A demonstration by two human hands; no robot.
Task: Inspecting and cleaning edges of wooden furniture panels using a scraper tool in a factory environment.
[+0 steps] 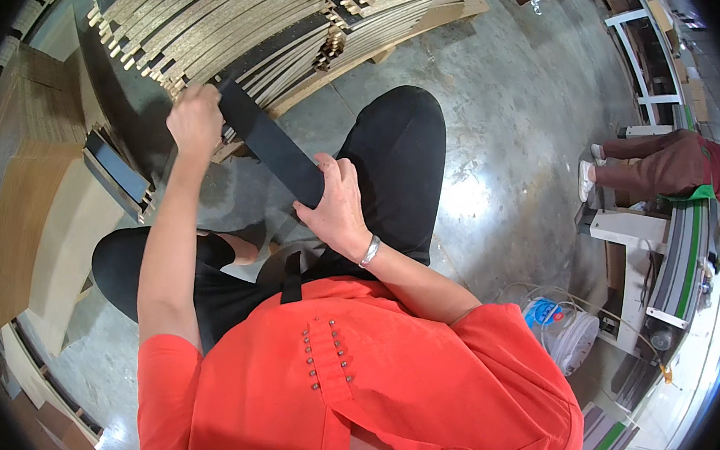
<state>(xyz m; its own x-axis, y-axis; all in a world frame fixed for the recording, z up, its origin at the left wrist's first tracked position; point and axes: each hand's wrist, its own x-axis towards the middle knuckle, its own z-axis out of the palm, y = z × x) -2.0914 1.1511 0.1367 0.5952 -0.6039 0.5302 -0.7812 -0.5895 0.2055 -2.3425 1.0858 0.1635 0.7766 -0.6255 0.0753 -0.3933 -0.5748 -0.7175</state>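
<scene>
A narrow dark board lies slanted in front of me, above my knees. My right hand grips its near right end, thumb below the board and fingers along the upper edge. At the far left end, my left hand is closed in a fist-like hold beside the board's edge; what its fingers hold is hidden. Just beyond stands a large stack of panels, with light wooden dowels sticking out of their ends.
Tall stacked panels stand at my left, with a few dark boards leaning beside them. On the right are a clear bucket, a machine with a striped belt and another person bending over. Grey concrete floor lies between.
</scene>
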